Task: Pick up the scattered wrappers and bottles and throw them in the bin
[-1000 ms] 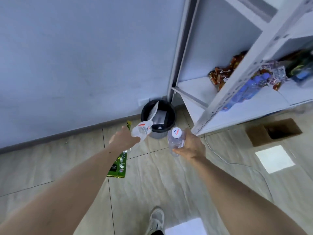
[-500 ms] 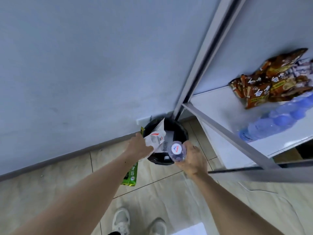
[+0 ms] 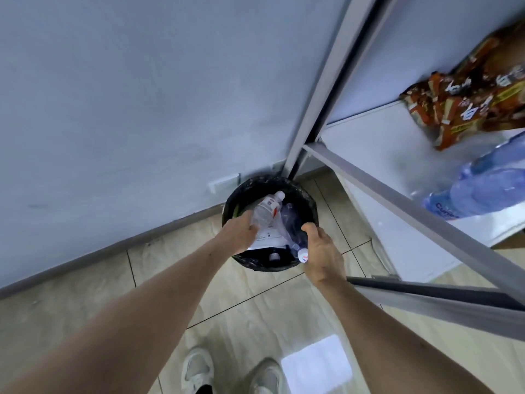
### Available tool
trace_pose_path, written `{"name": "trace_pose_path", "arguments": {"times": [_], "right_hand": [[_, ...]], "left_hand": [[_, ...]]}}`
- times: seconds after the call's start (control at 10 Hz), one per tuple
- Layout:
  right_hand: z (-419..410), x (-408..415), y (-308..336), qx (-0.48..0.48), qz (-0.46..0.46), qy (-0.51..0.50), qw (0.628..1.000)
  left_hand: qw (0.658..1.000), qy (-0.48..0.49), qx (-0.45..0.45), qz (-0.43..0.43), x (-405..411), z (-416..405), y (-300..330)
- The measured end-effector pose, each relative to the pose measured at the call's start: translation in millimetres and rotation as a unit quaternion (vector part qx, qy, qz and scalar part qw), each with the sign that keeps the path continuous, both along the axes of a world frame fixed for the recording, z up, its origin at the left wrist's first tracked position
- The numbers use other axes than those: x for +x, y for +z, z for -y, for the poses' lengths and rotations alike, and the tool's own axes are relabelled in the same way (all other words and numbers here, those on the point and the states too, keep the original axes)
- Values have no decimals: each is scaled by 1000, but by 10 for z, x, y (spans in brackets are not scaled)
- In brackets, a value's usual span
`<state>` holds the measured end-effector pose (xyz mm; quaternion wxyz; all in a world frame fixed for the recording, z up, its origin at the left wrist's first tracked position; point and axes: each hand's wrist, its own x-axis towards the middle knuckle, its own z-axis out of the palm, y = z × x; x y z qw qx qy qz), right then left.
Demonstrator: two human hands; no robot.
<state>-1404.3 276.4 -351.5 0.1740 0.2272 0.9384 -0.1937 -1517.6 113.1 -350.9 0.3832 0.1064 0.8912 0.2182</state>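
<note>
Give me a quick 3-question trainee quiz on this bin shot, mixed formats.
1. True or false: both hands are over the bin.
2. Which hand holds the bottle with the red-and-white label? A) left hand B) right hand
3. Fill in: the snack packets lie on the ___.

Key: 1 true; 2 A; 3 shelf.

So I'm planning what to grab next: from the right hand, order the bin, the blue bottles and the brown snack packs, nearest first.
1. Bin: directly under the right hand.
2. Blue bottles: on the shelf, to the right.
3. Brown snack packs: farther back on that shelf, upper right.
</note>
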Motion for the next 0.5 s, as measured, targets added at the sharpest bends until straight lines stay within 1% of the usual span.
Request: {"name": "trace_pose_path", "arguments": {"times": [0.2,0.3,0.4,0.5], "right_hand": [[-28,52,134,2,11,1,1000],[-11,85,333,7,26,17,999],[1,98,676,10,65,36,997],[24,125,1114,12,72,52,996]], "left_hand": [[1000,2,12,-19,5,-19,112],[1000,2,11,-22,26,32,286],[1000,-11,-10,-19,39,139,609],[999,-14,-30,-34,60,312,1021]]}}
